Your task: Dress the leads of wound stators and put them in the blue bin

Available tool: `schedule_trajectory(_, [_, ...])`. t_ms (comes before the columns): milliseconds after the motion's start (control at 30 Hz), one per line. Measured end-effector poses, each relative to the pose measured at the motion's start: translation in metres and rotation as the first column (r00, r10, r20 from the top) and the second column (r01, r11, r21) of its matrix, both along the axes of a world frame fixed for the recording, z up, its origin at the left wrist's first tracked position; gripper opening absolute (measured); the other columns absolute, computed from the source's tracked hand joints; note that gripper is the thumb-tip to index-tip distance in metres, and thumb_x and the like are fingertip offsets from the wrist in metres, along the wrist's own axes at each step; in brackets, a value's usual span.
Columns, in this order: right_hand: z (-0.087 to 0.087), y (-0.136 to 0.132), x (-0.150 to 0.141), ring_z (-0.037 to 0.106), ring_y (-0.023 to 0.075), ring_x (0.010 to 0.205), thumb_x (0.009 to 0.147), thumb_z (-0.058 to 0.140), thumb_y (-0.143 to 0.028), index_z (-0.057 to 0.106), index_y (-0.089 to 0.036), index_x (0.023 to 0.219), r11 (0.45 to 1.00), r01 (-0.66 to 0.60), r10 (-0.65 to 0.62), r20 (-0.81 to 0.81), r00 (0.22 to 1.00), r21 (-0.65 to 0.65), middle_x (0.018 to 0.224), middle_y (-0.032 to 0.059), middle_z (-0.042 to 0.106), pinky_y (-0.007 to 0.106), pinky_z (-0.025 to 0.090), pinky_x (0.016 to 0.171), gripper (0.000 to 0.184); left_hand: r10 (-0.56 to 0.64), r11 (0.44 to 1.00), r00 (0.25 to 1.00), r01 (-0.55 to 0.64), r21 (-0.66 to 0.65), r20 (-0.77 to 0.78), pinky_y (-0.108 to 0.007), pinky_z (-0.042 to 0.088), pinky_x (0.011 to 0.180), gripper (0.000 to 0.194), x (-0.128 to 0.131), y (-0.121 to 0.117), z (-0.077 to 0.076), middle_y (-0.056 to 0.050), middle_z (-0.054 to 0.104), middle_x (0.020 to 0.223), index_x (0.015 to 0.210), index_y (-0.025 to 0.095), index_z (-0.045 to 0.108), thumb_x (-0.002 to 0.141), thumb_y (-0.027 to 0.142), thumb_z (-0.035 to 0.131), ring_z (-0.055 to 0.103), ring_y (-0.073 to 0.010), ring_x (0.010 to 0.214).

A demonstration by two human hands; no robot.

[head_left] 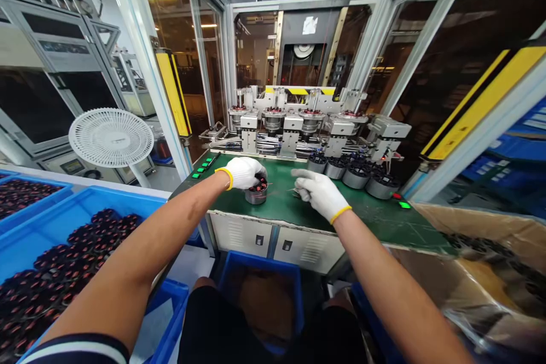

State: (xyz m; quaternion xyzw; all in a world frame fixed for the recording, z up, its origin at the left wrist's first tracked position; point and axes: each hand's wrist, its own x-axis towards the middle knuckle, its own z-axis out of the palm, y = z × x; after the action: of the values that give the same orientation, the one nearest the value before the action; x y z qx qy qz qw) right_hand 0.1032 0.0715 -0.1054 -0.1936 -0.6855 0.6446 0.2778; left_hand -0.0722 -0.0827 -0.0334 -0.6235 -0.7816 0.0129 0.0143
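Observation:
My left hand (246, 173), in a white knit glove with a yellow cuff, grips the top of a wound motor stator (256, 195) standing on the green bench top. Red-copper windings and a black insulator show above its grey metal ring, and a thin wire end sticks out to the right. To the right of it, my right hand (319, 193), gloved alike, hovers over the bench with the index finger stretched and the other fingers curled. A small greyish thing shows at those curled fingertips, too small to name. Several stators (356, 175) with black tops stand in a row beyond my right hand.
A winding machine (292, 125) with several stations bearing stators lines the bench's back. Yellow light-curtain posts (174, 94) flank it. Blue bins (160, 196) of wound stators lie left, near a white fan (111, 137). A cardboard box (460, 290) is at right; a blue crate (294, 290) sits below.

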Motion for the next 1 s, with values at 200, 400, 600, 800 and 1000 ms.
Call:
schedule_trajectory(200, [0.019, 0.026, -0.002, 0.043, 0.0114, 0.05, 0.066, 0.06, -0.027, 0.062, -0.014, 0.099, 0.956, 0.247, -0.26, 0.062, 0.964, 0.16, 0.065, 0.0003, 0.054, 0.024, 0.036, 0.047, 0.035, 0.207, 0.978, 0.978, -0.207, 0.001, 0.004, -0.029, 0.051, 0.07, 0.034, 0.014, -0.001, 0.003, -0.006, 0.073, 0.093, 0.095, 0.027, 0.074, 0.066, 0.034, 0.058, 0.067, -0.0238, 0.085])
schedule_trajectory(400, [0.031, -0.028, -0.016, 0.061, 0.0201, 0.092, 0.079, 0.058, -0.033, 0.062, -0.023, 0.115, 0.692, 0.237, -0.355, 0.037, 0.934, 0.682, 0.104, 0.0037, 0.068, 0.03, 0.047, 0.082, 0.038, 0.429, 0.899, 0.903, -0.426, 0.1, -0.015, -0.039, 0.052, 0.076, 0.044, 0.032, -0.002, -0.004, -0.021, 0.068, 0.101, 0.102, 0.012, 0.07, 0.07, 0.038, 0.056, 0.066, -0.033, 0.095])
schedule_trajectory(600, [0.012, -0.059, -0.02, 0.062, 0.0223, 0.099, 0.084, 0.048, -0.02, 0.062, -0.023, 0.118, 0.46, -0.207, -0.365, 0.396, 0.843, 0.864, 0.107, 0.0062, 0.068, 0.027, 0.045, 0.078, 0.037, 0.454, 0.878, 0.891, -0.451, 0.161, 0.021, -0.041, 0.052, 0.074, 0.044, 0.033, -0.005, -0.009, -0.021, 0.067, 0.098, 0.101, 0.01, 0.069, 0.07, 0.039, 0.056, 0.065, -0.0353, 0.094])
schedule_trajectory(800, [-0.002, -0.039, 0.003, 0.063, 0.0276, 0.082, 0.092, 0.037, -0.021, 0.061, -0.021, 0.114, 0.054, -0.403, -0.629, 0.344, 0.697, 0.914, 0.092, 0.0122, 0.066, 0.033, 0.041, 0.069, 0.033, 0.448, 0.876, 0.893, -0.449, 0.173, 0.049, -0.039, 0.052, 0.071, 0.042, 0.027, -0.004, -0.016, -0.017, 0.068, 0.094, 0.098, 0.013, 0.069, 0.068, 0.041, 0.057, 0.065, -0.0344, 0.093])
schedule_trajectory(1000, [-0.009, -0.035, 0.002, 0.064, 0.0256, 0.08, 0.096, 0.034, -0.03, 0.06, -0.024, 0.115, 0.058, -0.425, -0.622, 0.365, 0.692, 0.904, 0.095, 0.0096, 0.067, 0.03, 0.04, 0.066, 0.033, 0.4, 0.89, 0.887, -0.436, 0.134, 0.233, -0.037, 0.052, 0.073, 0.04, 0.015, -0.019, -0.017, -0.008, 0.071, 0.09, 0.089, 0.022, 0.073, 0.072, 0.054, 0.055, 0.067, -0.0284, 0.087])
